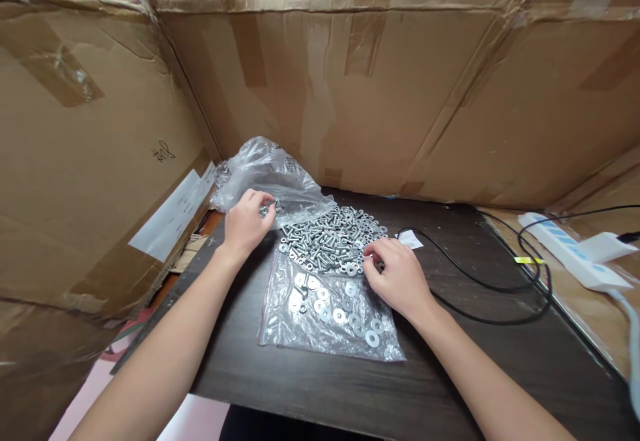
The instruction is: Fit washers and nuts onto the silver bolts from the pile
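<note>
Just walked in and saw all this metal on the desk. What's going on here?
A person sits at a dark table walled in by cardboard. The left hand pinches a small metal piece at a crumpled plastic bag. The right hand fingers the edge of a pile of screws. Washers lie on a flat clear bag in front.
</note>
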Tool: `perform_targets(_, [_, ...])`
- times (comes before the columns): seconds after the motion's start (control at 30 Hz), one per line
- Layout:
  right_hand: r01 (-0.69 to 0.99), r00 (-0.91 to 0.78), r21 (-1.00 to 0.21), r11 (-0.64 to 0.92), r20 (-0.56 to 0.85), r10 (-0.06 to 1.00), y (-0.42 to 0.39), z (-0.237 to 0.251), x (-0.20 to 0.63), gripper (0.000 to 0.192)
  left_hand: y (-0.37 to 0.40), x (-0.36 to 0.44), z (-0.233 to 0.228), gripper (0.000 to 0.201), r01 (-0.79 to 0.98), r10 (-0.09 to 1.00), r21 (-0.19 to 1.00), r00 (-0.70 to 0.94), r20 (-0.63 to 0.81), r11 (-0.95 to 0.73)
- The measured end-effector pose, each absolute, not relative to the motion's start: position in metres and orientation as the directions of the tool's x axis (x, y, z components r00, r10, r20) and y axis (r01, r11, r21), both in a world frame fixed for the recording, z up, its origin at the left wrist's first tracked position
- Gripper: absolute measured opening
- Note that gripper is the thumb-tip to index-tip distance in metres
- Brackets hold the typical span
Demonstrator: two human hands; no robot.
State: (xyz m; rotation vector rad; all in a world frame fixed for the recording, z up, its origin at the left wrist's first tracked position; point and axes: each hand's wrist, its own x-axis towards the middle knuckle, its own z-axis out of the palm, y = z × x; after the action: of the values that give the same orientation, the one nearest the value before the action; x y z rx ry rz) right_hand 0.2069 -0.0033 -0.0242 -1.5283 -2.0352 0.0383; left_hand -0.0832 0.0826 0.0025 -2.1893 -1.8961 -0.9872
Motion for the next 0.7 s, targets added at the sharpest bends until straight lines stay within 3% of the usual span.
perform_targets(0.07, [0.858,-0.212,-0.347,0.378,0.43,0.877,-0.005,-0.025,0.204,0.011,0.072,-0.068,0.003,0.013,0.841,0.83,0.343,0.201,0.52,-0.418])
perform_targets(0.17, [0.853,-0.255,-0.336,0.399,0.399,0.881,-0.007,-0.025,0.201,0.01,0.051,-0.039,-0.003,0.011,0.667,0.747,0.346,0.534,0.395,-0.66])
perform_targets(0.27, [0.85,-0.284,-0.331,0.411,0.369,0.885,-0.009,-0.025,0.2,0.01,0.03,-0.015,-0.012,0.017,0.543,0.627,0.313,0.671,0.396,-0.779])
perform_targets(0.43, [0.837,-0.339,-0.309,0.452,0.357,0.87,-0.011,-0.025,0.198,0.009,0.017,-0.001,-0.023,0.03,0.565,0.604,0.231,0.671,0.43,-0.792])
perform_targets(0.7, [0.813,-0.357,-0.34,0.474,0.352,0.865,-0.013,-0.023,0.197,0.009,0.019,-0.001,-0.026,0.014,0.608,0.648,0.24,0.649,0.399,-0.757])
